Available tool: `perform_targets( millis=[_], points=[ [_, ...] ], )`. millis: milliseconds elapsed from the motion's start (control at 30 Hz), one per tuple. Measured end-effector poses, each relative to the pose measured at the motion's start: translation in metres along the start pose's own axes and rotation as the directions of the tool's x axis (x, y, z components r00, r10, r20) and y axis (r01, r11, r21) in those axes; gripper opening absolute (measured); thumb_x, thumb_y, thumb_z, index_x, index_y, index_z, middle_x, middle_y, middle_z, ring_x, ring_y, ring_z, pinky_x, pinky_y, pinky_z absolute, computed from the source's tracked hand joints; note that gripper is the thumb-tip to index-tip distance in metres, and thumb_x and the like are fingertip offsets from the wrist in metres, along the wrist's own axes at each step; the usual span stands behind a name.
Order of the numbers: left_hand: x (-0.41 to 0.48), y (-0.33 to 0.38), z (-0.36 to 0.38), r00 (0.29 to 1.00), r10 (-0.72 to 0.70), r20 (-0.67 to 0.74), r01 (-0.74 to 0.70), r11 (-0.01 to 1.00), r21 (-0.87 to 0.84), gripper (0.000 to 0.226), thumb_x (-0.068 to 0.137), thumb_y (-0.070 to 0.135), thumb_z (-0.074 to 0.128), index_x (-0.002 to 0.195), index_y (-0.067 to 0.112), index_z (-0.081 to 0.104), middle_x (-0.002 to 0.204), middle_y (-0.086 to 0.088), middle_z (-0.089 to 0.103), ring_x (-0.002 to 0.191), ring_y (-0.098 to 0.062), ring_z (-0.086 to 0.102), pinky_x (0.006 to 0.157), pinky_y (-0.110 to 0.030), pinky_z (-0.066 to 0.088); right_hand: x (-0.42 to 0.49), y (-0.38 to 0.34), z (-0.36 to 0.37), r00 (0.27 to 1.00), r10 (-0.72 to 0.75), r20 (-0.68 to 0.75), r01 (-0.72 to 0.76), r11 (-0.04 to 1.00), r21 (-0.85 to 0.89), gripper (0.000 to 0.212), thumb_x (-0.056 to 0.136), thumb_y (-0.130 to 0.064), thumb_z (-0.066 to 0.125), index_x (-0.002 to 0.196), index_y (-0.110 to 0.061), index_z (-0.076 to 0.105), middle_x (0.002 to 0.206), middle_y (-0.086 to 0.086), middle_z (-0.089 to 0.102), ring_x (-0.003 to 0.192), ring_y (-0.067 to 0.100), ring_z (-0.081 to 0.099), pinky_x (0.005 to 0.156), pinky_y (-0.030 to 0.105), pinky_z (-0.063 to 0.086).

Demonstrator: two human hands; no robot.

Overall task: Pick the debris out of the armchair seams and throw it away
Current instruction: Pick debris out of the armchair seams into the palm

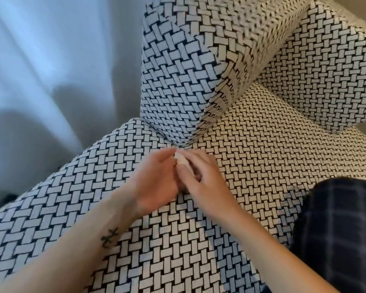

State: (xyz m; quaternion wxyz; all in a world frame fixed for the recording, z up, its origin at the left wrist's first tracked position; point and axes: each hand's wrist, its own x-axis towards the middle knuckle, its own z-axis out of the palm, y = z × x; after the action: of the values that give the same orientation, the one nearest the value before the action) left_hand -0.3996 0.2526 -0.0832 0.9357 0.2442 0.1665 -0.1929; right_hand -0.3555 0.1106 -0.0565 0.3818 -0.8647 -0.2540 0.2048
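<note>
An armchair (262,144) covered in black-and-white basket-weave fabric fills the head view. Its seat cushion (178,240) lies below, and the armrest block (178,70) rises in the middle. Both hands meet just below the seam where the armrest's corner meets the seat (178,147). My right hand (205,182) pinches a small white scrap of debris (182,160) between its fingertips. My left hand (156,182) lies against it, fingertips curled onto the same scrap. How much more of the scrap lies between the hands is hidden.
A pale curtain (51,70) hangs at the left of the chair. A dark checked cloth (336,229) covers the right side of the seat. The backrest (325,70) stands at the right.
</note>
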Motion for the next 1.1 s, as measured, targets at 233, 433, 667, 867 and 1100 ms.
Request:
perform_targets(
  millis=[233, 433, 667, 867, 1100],
  points=[
    [-0.022, 0.022, -0.013, 0.995, 0.086, -0.055, -0.091, 0.990, -0.103, 0.056, 0.109, 0.036, 0.029, 0.138, -0.005, 0.054, 0.137, -0.024, 0.062, 0.132, -0.033, 0.057, 0.117, -0.047, 0.040, 0.016, -0.028, 0.038, 0.995, 0.031, -0.093, -0.028, 0.999, 0.027, 0.039, 0.103, -0.036, 0.053, 0.142, -0.033, 0.052, 0.134, -0.026, 0.043, 0.129, -0.006, 0.041, 0.112, 0.031, 0.043],
    [-0.024, 0.034, -0.016, 0.950, 0.232, -0.210, -0.259, 0.959, -0.112, 0.041, 0.107, 0.023, 0.034, 0.133, -0.003, 0.054, 0.121, -0.020, 0.073, 0.115, -0.032, 0.070, 0.108, -0.044, 0.050, 0.009, -0.010, 0.020, 0.994, 0.056, -0.091, -0.071, 0.983, -0.169, 0.044, 0.103, -0.037, 0.052, 0.147, -0.040, 0.044, 0.130, -0.043, 0.036, 0.131, -0.019, 0.026, 0.111, 0.013, 0.022],
    [-0.025, 0.036, -0.012, 0.896, 0.285, -0.342, -0.358, 0.917, -0.174, 0.040, 0.107, 0.021, 0.030, 0.123, -0.001, 0.060, 0.115, -0.020, 0.076, 0.108, -0.032, 0.074, 0.100, -0.044, 0.054, -0.004, 0.011, 0.021, 0.973, -0.191, -0.129, 0.131, 0.918, -0.375, 0.032, 0.100, -0.018, 0.062, 0.132, -0.019, 0.067, 0.130, -0.012, 0.056, 0.126, 0.006, 0.044, 0.110, 0.015, 0.032],
    [-0.028, 0.035, -0.008, 0.898, 0.285, -0.334, -0.349, 0.925, -0.151, 0.040, 0.106, 0.021, 0.031, 0.121, -0.001, 0.061, 0.117, -0.020, 0.075, 0.109, -0.033, 0.073, 0.101, -0.044, 0.054, -0.009, 0.018, 0.015, 0.931, -0.275, -0.241, 0.167, 0.906, -0.388, 0.022, 0.096, -0.008, 0.064, 0.116, -0.013, 0.073, 0.110, -0.007, 0.064, 0.109, 0.009, 0.057, 0.099, 0.017, 0.044],
    [-0.031, 0.037, -0.006, 0.899, 0.277, -0.338, -0.334, 0.935, -0.122, 0.041, 0.106, 0.022, 0.033, 0.124, -0.002, 0.061, 0.118, -0.019, 0.075, 0.110, -0.032, 0.073, 0.100, -0.043, 0.054, -0.001, 0.016, 0.013, 0.969, -0.138, -0.206, 0.052, 0.926, -0.375, 0.041, 0.100, -0.029, 0.061, 0.139, -0.021, 0.058, 0.130, -0.015, 0.052, 0.129, 0.002, 0.039, 0.111, 0.016, 0.029]
  ],
)
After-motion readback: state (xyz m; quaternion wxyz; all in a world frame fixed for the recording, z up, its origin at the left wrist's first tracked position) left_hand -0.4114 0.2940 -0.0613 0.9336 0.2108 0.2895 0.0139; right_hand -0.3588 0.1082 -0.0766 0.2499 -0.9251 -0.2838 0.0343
